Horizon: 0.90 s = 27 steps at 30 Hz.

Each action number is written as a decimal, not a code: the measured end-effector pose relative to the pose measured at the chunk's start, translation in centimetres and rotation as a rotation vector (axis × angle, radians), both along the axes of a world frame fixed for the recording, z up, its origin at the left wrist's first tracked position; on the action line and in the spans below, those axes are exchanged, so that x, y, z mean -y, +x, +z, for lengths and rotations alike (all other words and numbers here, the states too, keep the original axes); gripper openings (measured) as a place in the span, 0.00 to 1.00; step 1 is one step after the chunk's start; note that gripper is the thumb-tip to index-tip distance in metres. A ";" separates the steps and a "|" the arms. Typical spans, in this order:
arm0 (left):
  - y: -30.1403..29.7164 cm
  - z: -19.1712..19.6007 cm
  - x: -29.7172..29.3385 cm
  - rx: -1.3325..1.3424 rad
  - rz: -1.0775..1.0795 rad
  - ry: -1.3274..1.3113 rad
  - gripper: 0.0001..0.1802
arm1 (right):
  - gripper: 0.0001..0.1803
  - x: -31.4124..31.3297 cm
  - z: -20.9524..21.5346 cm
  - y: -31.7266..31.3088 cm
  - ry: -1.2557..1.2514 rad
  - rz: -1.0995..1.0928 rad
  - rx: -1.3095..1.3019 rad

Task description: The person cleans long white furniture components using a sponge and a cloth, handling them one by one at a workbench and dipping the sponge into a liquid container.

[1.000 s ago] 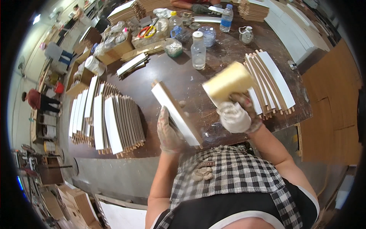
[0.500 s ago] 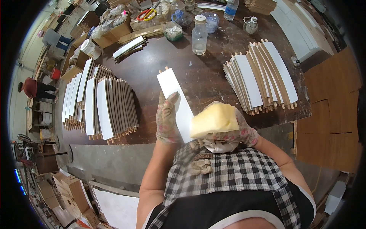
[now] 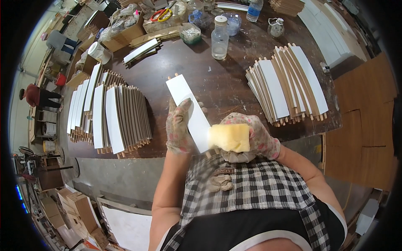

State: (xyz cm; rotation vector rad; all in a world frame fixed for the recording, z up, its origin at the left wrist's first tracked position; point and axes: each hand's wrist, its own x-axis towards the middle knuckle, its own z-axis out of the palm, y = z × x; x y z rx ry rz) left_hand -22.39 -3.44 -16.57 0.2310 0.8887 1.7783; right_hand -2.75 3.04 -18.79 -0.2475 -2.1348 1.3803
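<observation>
Head view, taking the clear white-capped bottle (image 3: 220, 39) as landmark: the white board (image 3: 192, 108) is sitting nearer the person than the bottle and a bit left of it, being held over the dark table (image 3: 180, 58). Left hand (image 3: 179, 125) is wrapping partway round from the board's left edge, thumb lying on the white face, fingertips showing past the right edge, so it is gripping. Right hand (image 3: 261, 136) is curling round a yellow sponge (image 3: 230, 137), which is seemingly touching the board near its close end; a whitish cloth bundle (image 3: 238, 156) is showing just under it, can't tell if gripped. Board is probably handling light and stiff, smooth face maybe slippery under gloves, thin corners and wooden pegs (image 3: 176, 75) likely the fragile bits; best hold looks like the two long edges, around the middle. Sponge is looking soft and squeezable. Board's long axis is running diagonally: far end pointing away from the person and left of the bottle, near end pointing toward the checked apron (image 3: 251, 184), pegs sticking out at both ends, white face turning up to the camera. Similar boards are standing in a left stack (image 3: 112, 119) and a right stack (image 3: 272, 90), either side of the bottle and nearer the person.
</observation>
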 end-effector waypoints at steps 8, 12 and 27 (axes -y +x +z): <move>-0.3 0.1 -0.4 0.046 -0.022 0.033 0.16 | 0.22 -1.1 -0.9 -0.2 -0.418 0.145 -0.272; -0.7 0.0 -0.4 -0.004 -0.029 0.007 0.16 | 0.22 -0.4 0.5 -0.5 -0.543 0.209 -0.292; -1.1 -0.4 -1.1 0.063 0.020 0.043 0.20 | 0.40 -2.0 -1.2 1.4 -0.991 0.222 -0.235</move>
